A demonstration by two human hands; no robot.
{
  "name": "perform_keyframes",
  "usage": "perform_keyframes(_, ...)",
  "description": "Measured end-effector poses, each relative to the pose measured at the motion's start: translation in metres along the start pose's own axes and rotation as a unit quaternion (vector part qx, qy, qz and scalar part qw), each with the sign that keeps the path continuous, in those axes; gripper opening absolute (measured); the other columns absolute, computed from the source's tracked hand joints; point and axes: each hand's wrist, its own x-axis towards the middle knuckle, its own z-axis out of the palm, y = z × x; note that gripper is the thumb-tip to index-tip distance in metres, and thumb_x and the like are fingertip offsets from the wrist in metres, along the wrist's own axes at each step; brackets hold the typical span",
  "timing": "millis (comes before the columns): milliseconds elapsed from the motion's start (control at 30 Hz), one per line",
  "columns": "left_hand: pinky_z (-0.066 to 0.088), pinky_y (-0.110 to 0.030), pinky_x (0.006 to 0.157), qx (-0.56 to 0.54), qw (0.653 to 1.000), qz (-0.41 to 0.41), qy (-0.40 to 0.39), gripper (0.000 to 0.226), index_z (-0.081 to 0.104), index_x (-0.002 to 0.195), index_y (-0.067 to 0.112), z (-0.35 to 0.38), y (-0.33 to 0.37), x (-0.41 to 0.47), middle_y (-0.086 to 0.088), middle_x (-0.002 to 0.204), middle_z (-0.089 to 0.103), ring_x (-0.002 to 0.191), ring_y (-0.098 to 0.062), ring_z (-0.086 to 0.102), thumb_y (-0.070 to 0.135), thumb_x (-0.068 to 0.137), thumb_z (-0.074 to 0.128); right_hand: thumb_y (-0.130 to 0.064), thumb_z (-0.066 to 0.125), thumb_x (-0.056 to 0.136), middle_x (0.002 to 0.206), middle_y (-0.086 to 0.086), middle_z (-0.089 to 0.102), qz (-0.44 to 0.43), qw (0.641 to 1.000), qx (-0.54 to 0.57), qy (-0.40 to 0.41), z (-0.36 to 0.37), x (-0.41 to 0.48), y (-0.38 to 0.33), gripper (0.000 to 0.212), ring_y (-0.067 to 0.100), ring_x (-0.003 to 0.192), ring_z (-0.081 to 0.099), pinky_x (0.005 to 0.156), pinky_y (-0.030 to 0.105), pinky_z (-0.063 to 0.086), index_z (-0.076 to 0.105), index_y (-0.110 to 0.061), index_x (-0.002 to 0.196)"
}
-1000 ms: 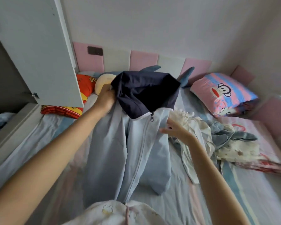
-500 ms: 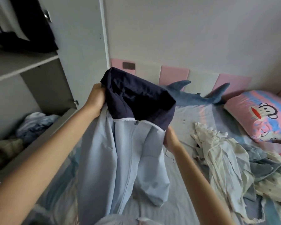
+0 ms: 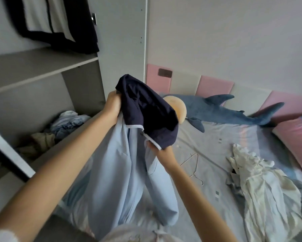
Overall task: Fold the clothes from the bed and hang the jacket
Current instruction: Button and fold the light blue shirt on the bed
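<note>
I hold a light blue jacket with a dark navy hood up above the bed. My left hand grips its left shoulder just below the hood. My right hand grips the right front edge by the white zipper. The body and sleeves hang down toward me. A thin wire hanger lies flat on the sheet just right of my right wrist. A pile of crumpled white and grey-blue clothes lies on the right of the bed.
An open wardrobe stands at the left, with a dark garment hanging above a shelf and crumpled clothes in the compartment below. A blue shark plush and a pink pillow lie by the padded headboard.
My view has swung left toward the wardrobe. Both hands have lifted the jacket higher and drawn closer together, bunching the hood. My right hand, loose a second ago, now grips the zipper edge.
</note>
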Motion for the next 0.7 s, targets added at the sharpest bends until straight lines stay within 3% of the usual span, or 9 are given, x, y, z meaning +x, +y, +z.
perform_keyframes(67, 0.044, -0.025, 0.063, 0.021, 1.0, 0.002, 0.002, 0.023, 0.051, 0.072, 0.017, -0.01, -0.002, 0.005, -0.002, 0.076, 0.056, 0.067, -0.013, 0.054, 0.01, 0.092, 0.042, -0.005, 0.06, 0.091, 0.095, -0.011, 0.064, 0.001, 1.0, 0.01, 0.02, 0.0, 0.004, -0.005, 0.02, -0.008, 0.084, 0.056, 0.071, 0.011, 0.047, 0.06, -0.021, 0.104)
perform_keyframes(167, 0.032, -0.028, 0.06, 0.105, 0.993, 0.056, -0.024, 0.008, 0.044, 0.069, 0.014, -0.037, -0.002, 0.018, -0.007, 0.074, 0.045, 0.069, -0.015, 0.04, 0.012, 0.075, 0.04, -0.01, 0.059, 0.079, 0.072, -0.014, 0.06, -0.012, 0.995, -0.002, 0.102, -0.034, 0.013, -0.01, 0.008, -0.002, 0.074, 0.049, 0.065, 0.02, 0.043, 0.06, -0.017, 0.081)
perform_keyframes(233, 0.032, -0.023, 0.057, 0.192, 0.973, 0.115, -0.061, 0.025, 0.048, 0.066, 0.014, -0.054, -0.004, 0.027, -0.005, 0.068, 0.047, 0.067, -0.012, 0.04, -0.003, 0.083, 0.04, -0.007, 0.05, 0.071, 0.063, -0.011, 0.053, -0.062, 0.984, -0.063, 0.153, -0.062, 0.018, -0.021, 0.011, -0.007, 0.061, 0.041, 0.059, 0.016, 0.037, 0.051, -0.018, 0.069)
perform_keyframes(300, 0.039, -0.019, 0.067, 0.3, 0.934, 0.169, -0.101, 0.036, 0.065, 0.078, 0.008, -0.068, -0.014, 0.035, -0.002, 0.074, 0.062, 0.076, -0.012, 0.054, -0.017, 0.083, 0.039, 0.006, 0.05, 0.075, 0.059, -0.005, 0.039, -0.128, 0.965, -0.11, 0.202, -0.083, 0.019, -0.041, 0.029, -0.005, 0.053, 0.033, 0.052, 0.014, 0.029, 0.037, -0.017, 0.062)
perform_keyframes(400, 0.039, -0.03, 0.071, 0.426, 0.882, 0.189, -0.071, 0.02, 0.069, 0.086, -0.007, -0.079, -0.044, 0.039, -0.021, 0.087, 0.067, 0.084, -0.025, 0.059, -0.015, 0.08, 0.051, -0.002, 0.051, 0.075, 0.061, -0.005, 0.031, -0.154, 0.947, -0.138, 0.244, -0.102, 0.021, -0.059, 0.031, -0.001, 0.053, 0.028, 0.049, 0.016, 0.026, 0.029, -0.02, 0.065)
perform_keyframes(533, 0.046, -0.033, 0.075, 0.457, 0.875, 0.139, -0.082, 0.019, 0.071, 0.09, -0.005, -0.067, -0.075, 0.031, -0.021, 0.091, 0.07, 0.087, -0.031, 0.065, -0.012, 0.08, 0.056, -0.024, 0.066, 0.085, 0.059, -0.006, 0.043, -0.041, 0.938, -0.294, 0.179, -0.121, 0.025, -0.07, 0.03, 0.007, 0.054, 0.038, 0.052, 0.027, 0.032, 0.045, -0.016, 0.066)
perform_keyframes(700, 0.045, -0.029, 0.073, 0.387, 0.886, 0.245, -0.079, 0.028, 0.069, 0.094, -0.002, -0.044, -0.066, 0.03, -0.012, 0.09, 0.069, 0.084, -0.024, 0.062, -0.015, 0.083, 0.046, -0.024, 0.079, 0.074, 0.071, -0.005, 0.056, -0.091, 0.94, -0.286, 0.164, -0.166, 0.007, -0.105, 0.023, -0.003, 0.059, 0.052, 0.054, 0.005, 0.039, 0.06, -0.014, 0.083)
